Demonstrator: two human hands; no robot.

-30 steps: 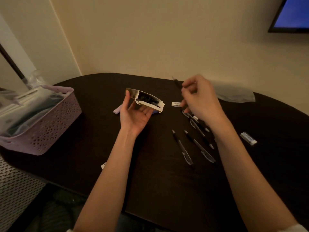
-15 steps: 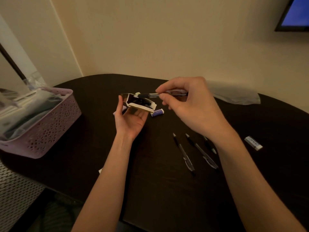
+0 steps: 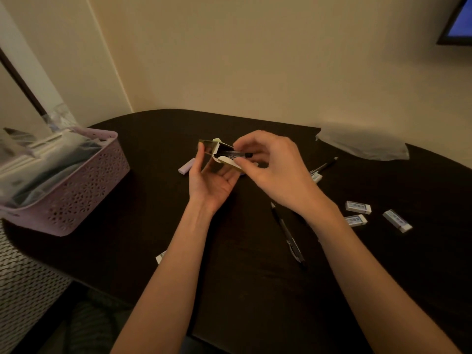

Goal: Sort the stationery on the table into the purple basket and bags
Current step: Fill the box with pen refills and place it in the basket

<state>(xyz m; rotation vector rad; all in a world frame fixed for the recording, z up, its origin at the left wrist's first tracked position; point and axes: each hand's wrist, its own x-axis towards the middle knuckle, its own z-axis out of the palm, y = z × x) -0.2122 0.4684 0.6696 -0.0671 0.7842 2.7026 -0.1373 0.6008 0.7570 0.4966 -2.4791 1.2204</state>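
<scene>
Sliding a pen (image 3: pixel 236 155) into the open end of a small box (image 3: pixel 224 155), the right hand (image 3: pixel 274 169) pinches the barrel between thumb and curled fingers, while the left hand (image 3: pixel 212 180) cradles the box from below, thumb on its far-left side and fingers curled under it. From the head camera, the only view, the pen's long axis runs roughly level, left to right, and looks lined up with the box's length; its leading end is already inside the mouth, and its dark tail end juts out just left of the pinching fingertips. The box mouth faces the right hand, so the remaining travel seems to be a straight push leftward along that axis, with the left hand bracing against it. How much of the pen is inside cannot be told in the dim light. Below the right wrist, another pen (image 3: pixel 288 236) lies on the dark table (image 3: pixel 229 277), and white erasers (image 3: pixel 357 207) are scattered to the wrist's right. Well off to the left of both hands stands the purple basket (image 3: pixel 84 185), already holding bags; a clear bag (image 3: pixel 362 144) lies beyond the right hand.
</scene>
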